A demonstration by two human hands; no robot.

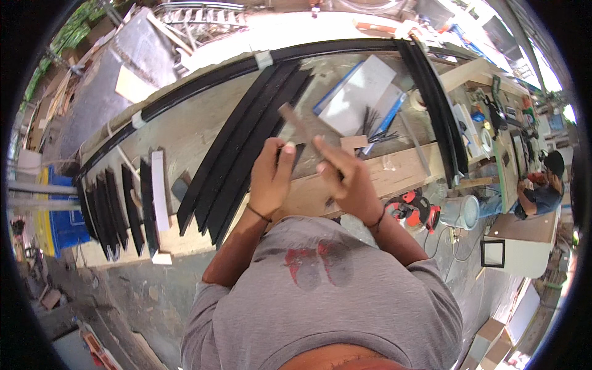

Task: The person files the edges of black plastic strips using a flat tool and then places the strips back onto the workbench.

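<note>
Above the bench, my left hand (271, 176) is closed with its thumb raised. A short black piece (300, 153) juts out from its fingers toward the right; most of it is hidden. My right hand (348, 182) faces it, fingers bent and gathered around the lower end of a thin brown strip (298, 125). That strip slants up and left between the hands; its exact kind is unclear. Under and beyond the left hand lie several long black profiles (246, 129), side by side and slanting across the bench.
Shorter black profiles (108, 209) and a white strip (160, 191) lie at left. White-and-blue panels (357, 92) lie beyond my hands. Another black profile (435, 111) crosses the bench at right, near a red-and-black power tool (413, 211) and a bucket (460, 213). A co-worker (542, 191) is farther right.
</note>
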